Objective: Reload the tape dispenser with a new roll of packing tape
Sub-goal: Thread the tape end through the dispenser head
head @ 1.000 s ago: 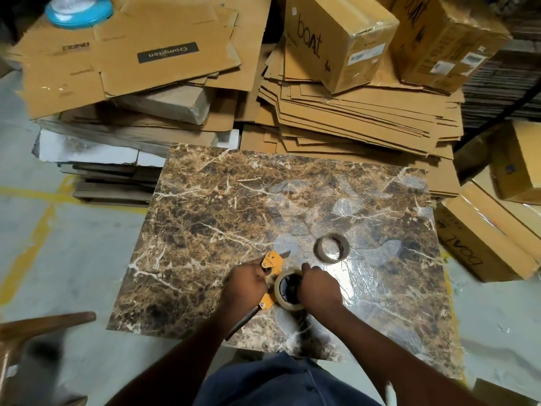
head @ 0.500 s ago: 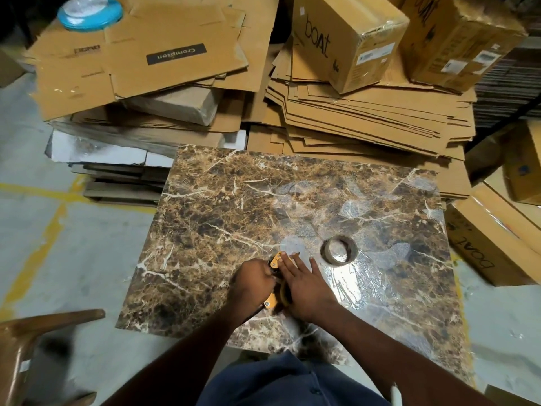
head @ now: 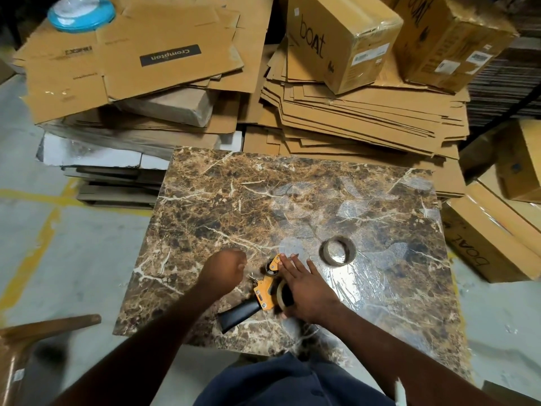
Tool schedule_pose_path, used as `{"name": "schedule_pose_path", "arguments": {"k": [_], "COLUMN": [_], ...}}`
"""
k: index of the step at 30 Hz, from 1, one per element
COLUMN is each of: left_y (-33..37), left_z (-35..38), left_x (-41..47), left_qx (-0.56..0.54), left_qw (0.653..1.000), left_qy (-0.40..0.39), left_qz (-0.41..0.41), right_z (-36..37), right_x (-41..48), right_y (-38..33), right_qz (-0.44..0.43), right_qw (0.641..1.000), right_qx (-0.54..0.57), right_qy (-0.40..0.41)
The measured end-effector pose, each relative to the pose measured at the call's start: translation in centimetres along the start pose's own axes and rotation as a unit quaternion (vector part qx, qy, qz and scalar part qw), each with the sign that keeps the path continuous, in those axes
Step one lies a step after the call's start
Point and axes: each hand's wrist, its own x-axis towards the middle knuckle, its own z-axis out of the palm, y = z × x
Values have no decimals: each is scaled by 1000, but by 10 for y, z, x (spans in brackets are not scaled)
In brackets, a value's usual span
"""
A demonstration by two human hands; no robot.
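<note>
An orange tape dispenser [head: 265,290] with a black handle [head: 238,313] lies on its side near the front of the marble slab [head: 222,200]. A roll of packing tape [head: 281,294] sits on its spool, mostly hidden under my right hand [head: 304,285], which lies flat on the roll with fingers stretched forward. My left hand [head: 225,269] hovers just left of the dispenser, fingers curled, touching nothing that I can see. A thin, nearly bare cardboard tape core [head: 339,250] rests on the slab to the right, apart from both hands.
Flattened cartons [head: 366,118] and sealed boxes [head: 339,39] are stacked behind the slab. More boxes [head: 491,241] stand at the right. A blue-rimmed object [head: 80,13] sits on cardboard at the far left. A wooden chair part [head: 44,326] juts in at lower left.
My left hand has let go of the dispenser and moved left, uncovering the black handle. My right hand stays pressed flat on the roll.
</note>
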Motion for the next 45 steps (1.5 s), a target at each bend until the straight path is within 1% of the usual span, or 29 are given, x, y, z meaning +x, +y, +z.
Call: {"name": "schedule_pose_path", "arguments": {"k": [2,5,7,10,12,15,18,21,22,24,26,27,29,30,32,36,39,43,45], "left_y": [-8,-3,4,12,14,12,19,31,34,39,45,49,55,58,64,75,80,84,79], "left_z": [-11,-21,-25,-32,-38,-47,-47,-40,-38,-37,-39,-40,-42,-42,-43,-45,-45,-40,-40], "left_x": [4,20,35,55,66,79,86,94,97,105,112,115,120,123,127,131,133,133,130], "left_qx": [87,184,234,313,339,359,352,308,288,260,251,248,248,252,263,287,305,286,255], "left_qw": [995,977,961,924,912,906,906,918,923,928,926,924,918,915,908,899,900,918,934], "left_qy": [-19,-19,-18,-49,-56,-50,-38,-27,-26,-36,-64,-74,-83,-86,-96,-109,-121,-149,-154], "left_qz": [49,105,149,213,222,216,232,249,253,263,276,283,297,303,311,313,288,230,196], "right_z": [-1,-3,-2,-3,-4,-4,-3,-3,-3,-6,-16,-23,-35,-40,-44,-45,-44,-50,-51], "right_x": [0,0,0,2,3,4,5,8,10,17,29,38,59,69,87,106,110,113,117], "right_y": [0,0,1,4,6,8,12,14,14,14,14,13,12,12,11,14,16,15,15], "right_qz": [-4,-6,-9,-17,-22,-26,-30,-24,-15,12,84,131,213,241,269,261,258,268,274], "right_qw": [1000,1000,1000,1000,1000,1000,999,998,996,983,953,935,909,903,898,868,863,853,852], "right_qx": [0,1,-1,-9,-5,6,7,31,52,110,186,221,271,287,311,401,418,431,432], "right_qy": [1,2,3,2,3,8,20,40,63,148,225,244,232,208,158,130,117,117,115]}}
